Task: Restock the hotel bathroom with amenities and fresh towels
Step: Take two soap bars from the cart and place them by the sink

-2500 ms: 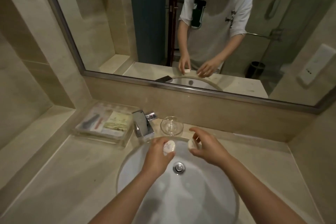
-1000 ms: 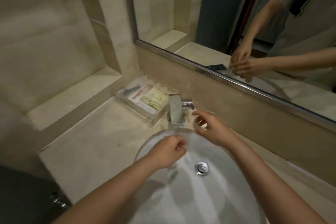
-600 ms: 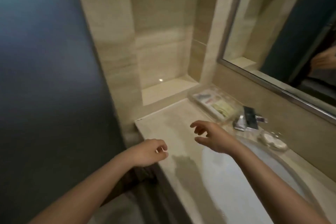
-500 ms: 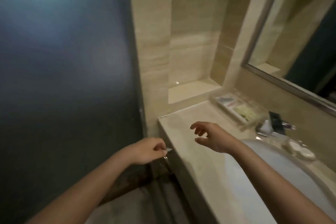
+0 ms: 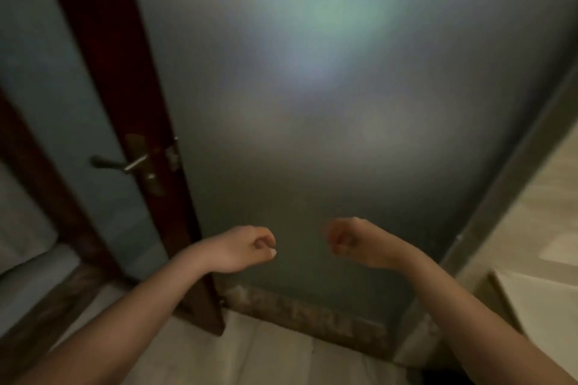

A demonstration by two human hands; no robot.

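Both hands hang in front of a frosted glass panel (image 5: 344,103), with nothing of the sink in sight; only a pale corner of the worktop (image 5: 544,306) shows at the lower right. The left hand (image 5: 240,248) is curled loosely, its grip drawn together with thumb against forefinger, and a small pale speck sits at the thumb tip — it may be a nail or a scrap of wrapper; the blur does not let me tell which. The right hand (image 5: 353,242) is also curled, fingers folded toward the palm, and I cannot tell whether it encloses anything.

The task's things, the amenities and fresh towels, are nowhere in this view, so no long axis or pointing direction can be given for them. The forearms are raised and bent at about the same height, the knuckles turned toward each other. That reads as an idle carrying posture while the body faces away from the basin, not a reach for anything.

To the left stands a dark red door edge (image 5: 125,134) with a metal lever handle (image 5: 125,163) pointing left, roughly level. My judgement is that the person is heading out for supplies — towels, most likely — and the restocking is only partly done.
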